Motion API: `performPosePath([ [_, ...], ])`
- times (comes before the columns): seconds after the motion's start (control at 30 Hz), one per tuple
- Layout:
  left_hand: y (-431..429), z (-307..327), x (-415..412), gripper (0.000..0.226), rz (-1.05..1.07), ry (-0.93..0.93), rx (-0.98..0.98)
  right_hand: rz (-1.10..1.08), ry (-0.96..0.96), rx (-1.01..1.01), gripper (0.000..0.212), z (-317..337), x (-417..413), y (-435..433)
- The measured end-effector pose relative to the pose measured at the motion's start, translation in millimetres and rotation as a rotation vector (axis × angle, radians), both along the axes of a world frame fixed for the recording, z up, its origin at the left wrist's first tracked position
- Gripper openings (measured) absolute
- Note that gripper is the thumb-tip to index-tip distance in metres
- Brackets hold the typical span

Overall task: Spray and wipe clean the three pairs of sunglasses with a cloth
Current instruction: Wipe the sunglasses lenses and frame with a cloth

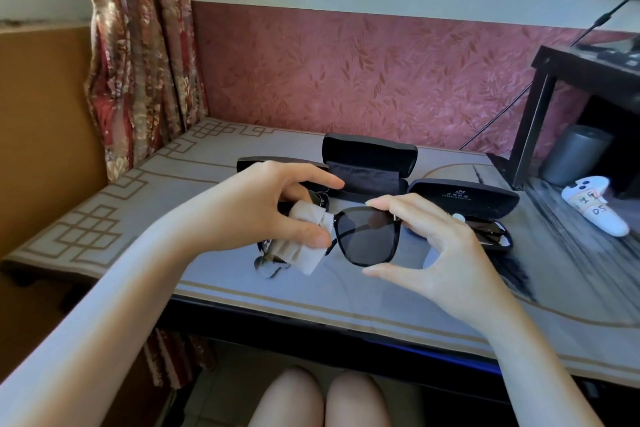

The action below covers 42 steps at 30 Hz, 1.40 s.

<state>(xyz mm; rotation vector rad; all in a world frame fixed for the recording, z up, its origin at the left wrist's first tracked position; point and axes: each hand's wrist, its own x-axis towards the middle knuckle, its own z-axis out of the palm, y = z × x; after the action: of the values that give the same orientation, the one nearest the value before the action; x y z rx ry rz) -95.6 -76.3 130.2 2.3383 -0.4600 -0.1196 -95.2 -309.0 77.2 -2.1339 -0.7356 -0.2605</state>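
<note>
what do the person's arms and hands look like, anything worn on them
Two bare hands, no gloves. The left hand and right hand show no rings, and neither wrist carries a watch or bracelet. The left forearm and right forearm are bare to the picture's edge, no sleeve in view. Nails look short and unpainted, as far as can be told.

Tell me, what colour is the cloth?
Beige. The head view shows the cloth best, gripped in the left hand.
</note>
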Motion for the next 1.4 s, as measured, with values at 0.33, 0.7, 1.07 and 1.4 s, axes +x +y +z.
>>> performPosePath([
  [0.33,22.6,8.6,-2.5,0.070,-0.050,0.077,0.149,0.025,0.011,-0.013,0.055,2.2,0.2,2.1],
  [0.7,35.7,12.7,0.1,0.051,-0.068,0.056,0.005,0.020,-0.012,0.006,0.054,2.6,1.6,1.6],
  [1.07,42.5,2.0,1.8,0.025,0.032,-0.119,-0.191,0.052,-0.044,0.077,0.058,2.1,3.4,-4.4],
  [1.4,38.3,-18.1,10.6,0.010,0.343,-0.315,-0.422,0.051,-0.072,0.179,0.055,1.2,10.7,-16.1],
])
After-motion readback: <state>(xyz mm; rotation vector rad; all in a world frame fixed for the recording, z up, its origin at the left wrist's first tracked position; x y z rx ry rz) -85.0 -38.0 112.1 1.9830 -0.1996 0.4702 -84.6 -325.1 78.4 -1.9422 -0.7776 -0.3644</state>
